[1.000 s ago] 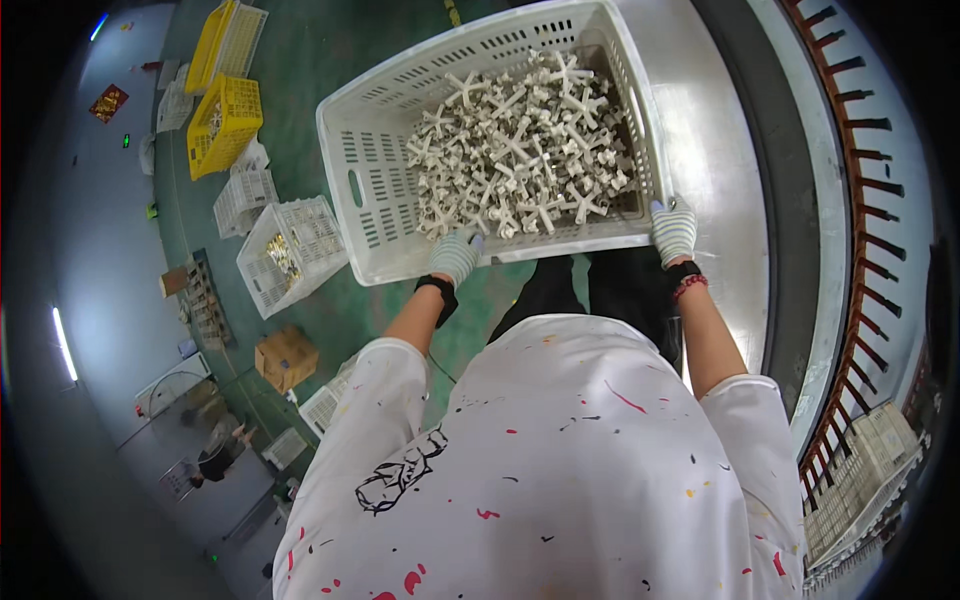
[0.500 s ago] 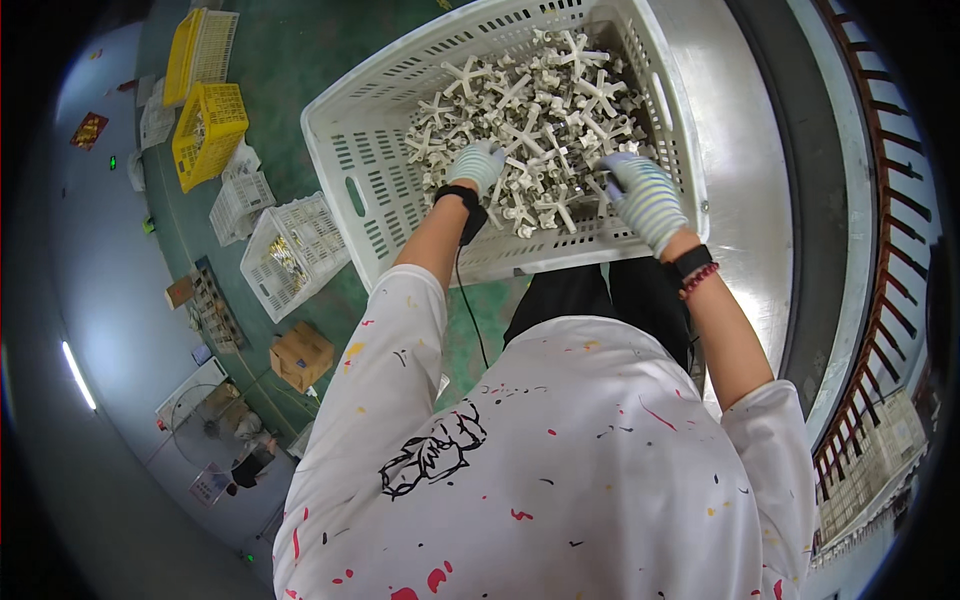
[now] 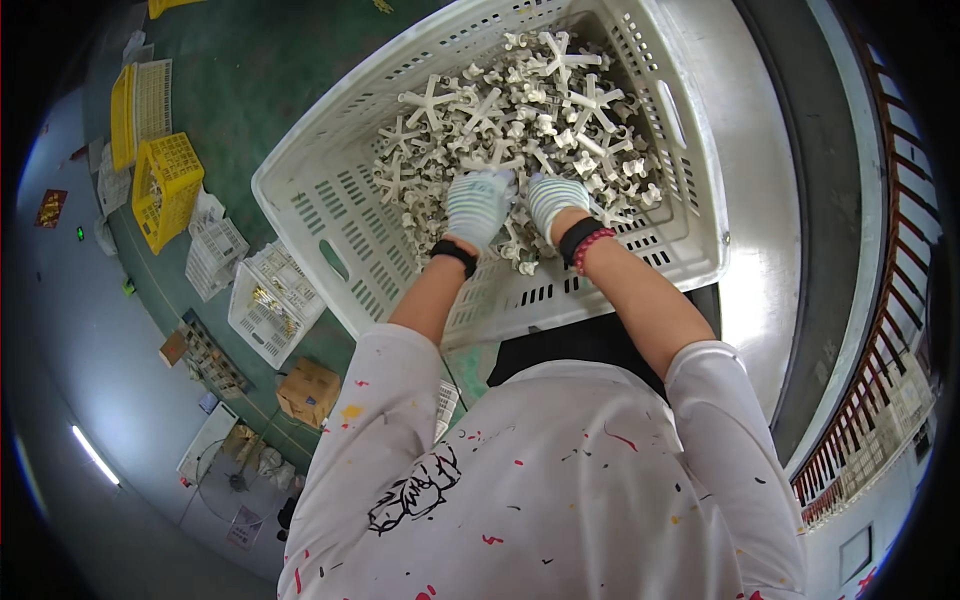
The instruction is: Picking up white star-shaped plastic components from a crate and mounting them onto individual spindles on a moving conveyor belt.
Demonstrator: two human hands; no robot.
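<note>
Apparently mid-handling, the left hand point(image 3: 478, 207) and right hand point(image 3: 556, 200) beside it reach among surrounding pale branched parts point(image 3: 595, 102), finger closure hidden; moving them likely calls for a firm hold.

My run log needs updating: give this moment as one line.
left hand: gloved, among pale branched parts, grip unclear; right hand: gloved, among same parts, grip unclear; white crate: holds parts

White shirt point(image 3: 560, 480) (paint-flecked), striped gloves point(image 3: 478, 205), black wristbands point(image 3: 455, 256)
</note>
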